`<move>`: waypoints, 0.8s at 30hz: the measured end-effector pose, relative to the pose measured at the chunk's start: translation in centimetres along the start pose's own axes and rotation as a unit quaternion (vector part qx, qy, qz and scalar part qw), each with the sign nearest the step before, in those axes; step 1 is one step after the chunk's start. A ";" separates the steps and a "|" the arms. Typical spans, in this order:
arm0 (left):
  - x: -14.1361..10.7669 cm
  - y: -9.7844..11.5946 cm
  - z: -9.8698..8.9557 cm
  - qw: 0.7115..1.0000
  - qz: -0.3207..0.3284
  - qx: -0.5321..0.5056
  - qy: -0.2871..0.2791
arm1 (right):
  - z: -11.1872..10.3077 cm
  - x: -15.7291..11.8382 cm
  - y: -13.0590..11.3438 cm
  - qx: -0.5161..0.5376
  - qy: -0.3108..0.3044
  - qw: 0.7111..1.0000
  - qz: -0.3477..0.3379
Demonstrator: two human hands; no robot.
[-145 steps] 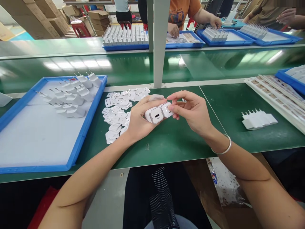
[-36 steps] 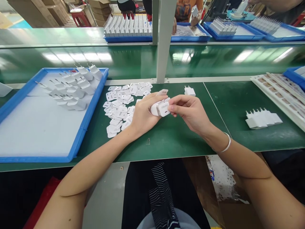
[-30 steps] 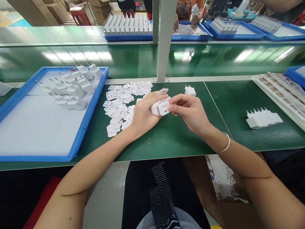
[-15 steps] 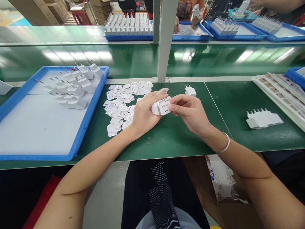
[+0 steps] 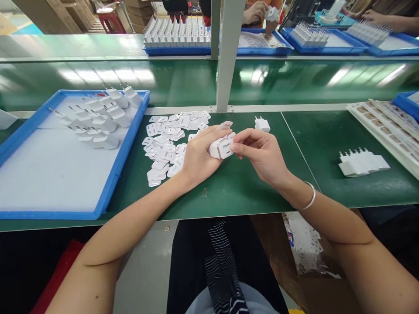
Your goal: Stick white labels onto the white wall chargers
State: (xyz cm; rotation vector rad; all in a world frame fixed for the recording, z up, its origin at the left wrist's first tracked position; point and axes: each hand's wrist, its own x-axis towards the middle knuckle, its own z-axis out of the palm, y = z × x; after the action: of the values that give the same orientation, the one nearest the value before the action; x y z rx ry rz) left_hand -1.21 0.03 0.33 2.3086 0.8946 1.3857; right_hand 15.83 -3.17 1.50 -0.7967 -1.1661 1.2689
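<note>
My left hand (image 5: 202, 153) is wrapped round a white plug-in charger (image 5: 214, 149) above the green bench. On the charger's end sits a white face plate (image 5: 225, 147) with dark lettering and a small slot. My right hand (image 5: 257, 150) pinches that plate's right edge between thumb and forefinger. Another small white piece (image 5: 224, 125) pokes up beside my left fingers; its kind is unclear. A heap of loose white face plates (image 5: 163, 148) lies left of my left hand. Behind my right hand a single charger (image 5: 262, 124) stands with its pins up.
At left, a blue-rimmed tray (image 5: 113, 174) bears several chargers (image 5: 101, 117). More chargers (image 5: 363, 162) lie in a row at right, near white slotted trays (image 5: 386, 135). A metal post (image 5: 225, 56) rises at the bench's back. Across the line, co-workers' hands (image 5: 255, 13) work over blue trays.
My hands and the charger have barely moved; the plate is turned very slightly. Across the line, a co-worker's hands have risen with a white charger.
</note>
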 end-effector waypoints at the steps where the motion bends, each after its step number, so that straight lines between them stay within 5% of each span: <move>1: 0.0 0.0 0.0 1.000 0.002 0.000 0.001 | 0.0 0.0 0.0 -0.007 0.002 1.000 -0.005; 24: 0.0 -0.3 -0.1 0.998 0.056 -0.001 -0.006 | -0.1 0.1 -0.5 0.036 -0.021 0.997 0.059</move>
State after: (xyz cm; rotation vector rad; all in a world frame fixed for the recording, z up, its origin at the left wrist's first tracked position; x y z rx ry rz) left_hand -1.36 0.24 0.24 2.3973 0.7707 1.4132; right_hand 16.02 -3.18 2.00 -0.7986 -1.1140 1.4236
